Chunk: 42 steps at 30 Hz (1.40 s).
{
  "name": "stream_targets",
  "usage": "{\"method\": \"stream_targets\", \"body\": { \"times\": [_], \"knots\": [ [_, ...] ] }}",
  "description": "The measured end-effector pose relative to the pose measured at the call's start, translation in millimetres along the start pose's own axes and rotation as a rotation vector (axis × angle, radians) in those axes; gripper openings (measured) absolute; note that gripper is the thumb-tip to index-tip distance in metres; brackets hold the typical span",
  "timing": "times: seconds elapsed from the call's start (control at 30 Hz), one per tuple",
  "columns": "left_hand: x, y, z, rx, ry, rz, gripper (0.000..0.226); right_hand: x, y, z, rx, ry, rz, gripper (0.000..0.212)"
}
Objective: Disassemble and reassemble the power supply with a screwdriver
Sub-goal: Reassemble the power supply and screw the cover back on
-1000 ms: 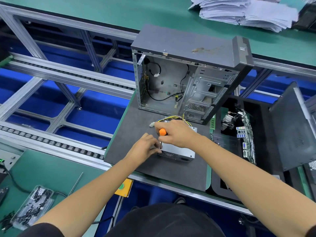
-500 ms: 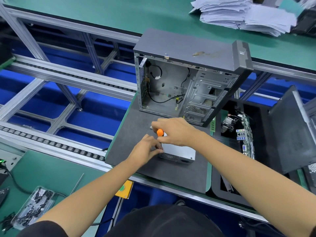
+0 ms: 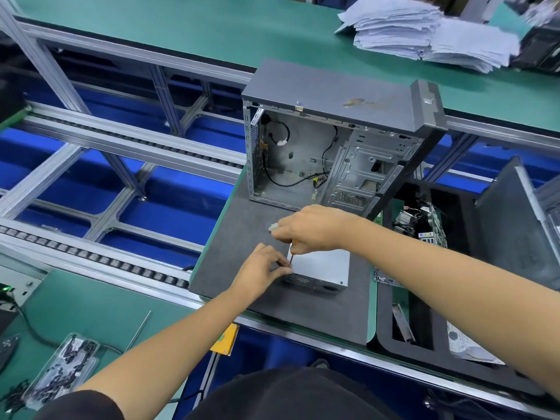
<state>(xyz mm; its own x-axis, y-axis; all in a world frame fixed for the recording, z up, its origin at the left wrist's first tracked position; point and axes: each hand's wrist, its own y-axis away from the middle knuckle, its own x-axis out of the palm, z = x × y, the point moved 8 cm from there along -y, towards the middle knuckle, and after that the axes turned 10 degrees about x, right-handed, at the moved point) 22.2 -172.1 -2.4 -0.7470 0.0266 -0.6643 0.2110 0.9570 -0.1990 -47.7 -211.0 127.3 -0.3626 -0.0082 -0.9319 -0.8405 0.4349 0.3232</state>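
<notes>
The open computer case [image 3: 339,140] stands at the far edge of the dark grey mat [image 3: 251,301], its side off and its inside facing the person. In front of it, near the middle of the mat, lies the power supply [image 3: 321,268], a flat silver box with its vented face toward the mat's near edge.

The right hand [image 3: 315,228] is curled around the handle of the screwdriver [image 3: 291,259], most of which it hides; only the thin shaft shows, running down to the supply's near left corner. The left hand [image 3: 260,271] has its fingers bent in at that same corner, pinching close around the tip, whether on the shaft or on a screw I cannot tell.

The step looks like driving or loosening a screw at that corner. To do it well, the shaft should stand square to the screw head, with steady downward pressure so the bit does not slip out, and the left hand should steady the box and be ready to catch the small screw.

The mat rests on a green bench [image 3: 212,31] beside a roller conveyor [image 3: 91,262]. A black foam tray [image 3: 424,353] at the mat's right edge holds removed boards. A stack of papers [image 3: 424,31] sits at the bench's far right corner, and a clear tray of screws [image 3: 60,371] at the near left.
</notes>
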Motion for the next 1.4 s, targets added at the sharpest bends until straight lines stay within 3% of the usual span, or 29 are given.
{"method": "stream_targets", "body": {
  "times": [0.17, 0.27, 0.43, 0.57, 0.73, 0.83, 0.93, 1.07, 1.2, 1.33, 1.4],
  "knots": [
    [0.8, 1.1, 2.2, -0.038, 0.018, -0.027, 0.013, 10.8, 2.3, -15.8, 0.159, -0.123, 0.063, 0.023],
    [1.1, 2.4, 4.3, -0.056, 0.035, -0.04, 0.015, 3.9, 4.4, -9.4, 0.069, -0.129, 0.049, 0.036],
    [1.8, 3.2, 4.6, -0.057, 0.055, -0.052, 0.014, -2.8, 0.9, -1.3, -0.037, 0.036, 0.033, 0.009],
    [2.5, 4.8, 9.2, -0.102, 0.08, -0.062, 0.016, 2.8, 2.5, 3.4, -0.019, 0.112, 0.007, 0.014],
    [3.8, 3.8, 10.2, -0.098, 0.055, -0.036, 0.015, -1.0, 4.8, 5.2, -0.034, -0.063, 0.045, 0.033],
    [6.3, 3.5, 13.9, -0.13, 0.053, -0.002, 0.019, -0.1, 3.5, 12.4, -0.129, 0.026, 0.064, 0.021],
    [5.6, 3.5, 10.7, -0.074, 0.028, 0.001, 0.027, -0.2, 0.0, 12.2, -0.084, 0.089, 0.014, 0.011],
    [-0.4, 2.8, 4.3, -0.027, 0.073, -0.068, 0.024, 4.4, -0.9, 6.0, 0.04, 0.061, 0.01, 0.015],
    [1.9, 2.5, 6.6, -0.085, 0.085, -0.07, 0.014, -3.4, 3.2, 6.8, -0.027, -0.089, 0.052, 0.034],
    [2.9, 3.9, 8.9, -0.093, 0.017, -0.067, 0.015, -3.2, 2.7, 13.2, -0.151, 0.087, 0.042, 0.012],
    [1.8, 4.2, 10.0, -0.102, 0.006, -0.063, 0.021, -3.3, 0.7, 14.1, -0.114, 0.111, -0.009, 0.018]
  ]
}}
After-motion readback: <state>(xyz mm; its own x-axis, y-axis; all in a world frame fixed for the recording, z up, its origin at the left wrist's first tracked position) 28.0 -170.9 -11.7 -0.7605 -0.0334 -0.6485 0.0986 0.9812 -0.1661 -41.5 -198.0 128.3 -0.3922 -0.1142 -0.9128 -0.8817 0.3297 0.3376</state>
